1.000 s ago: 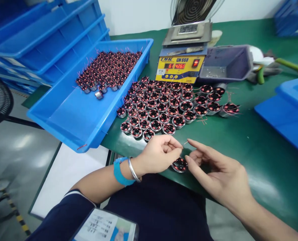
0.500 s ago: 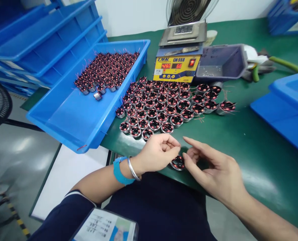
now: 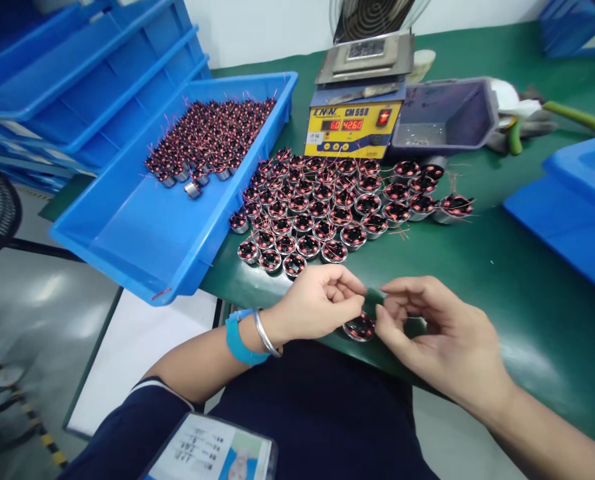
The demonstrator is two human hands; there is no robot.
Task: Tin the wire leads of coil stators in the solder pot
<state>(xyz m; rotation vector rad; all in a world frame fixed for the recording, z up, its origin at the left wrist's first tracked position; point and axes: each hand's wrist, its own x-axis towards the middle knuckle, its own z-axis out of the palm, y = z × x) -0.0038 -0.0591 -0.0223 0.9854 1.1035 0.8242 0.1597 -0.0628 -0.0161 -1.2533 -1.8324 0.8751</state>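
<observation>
A wound motor stator [image 3: 359,327], a metal ring with copper coils and black insulation, rests on the green bench near its front edge, between my hands. My left hand [image 3: 327,301] is closed just above and to its left, thumb pressed toward the curled fingers. Whatever sits in that pinch is too small to make out. On the stator's right is my right hand [image 3: 440,333], with thumb and index fingertips apart and the other fingers curled. Its thumb tip is close to the stator's rim. Several similar stators [image 3: 322,208] stand grouped on the bench beyond my hands.
A blue tray [image 3: 127,220] piled with stators is at the left, beside stacked blue bins [image 3: 102,93]. Behind the grouped stators stands a yellow-fronted solder pot [image 3: 350,128], with a grey-purple bin [image 3: 442,117] next to it. Blue bins [image 3: 567,220] occupy the right side.
My right hand has shifted slightly right, and its thumb and index finger are farther from my left hand. My left hand stays closed above the stator. The view has moved slightly.
</observation>
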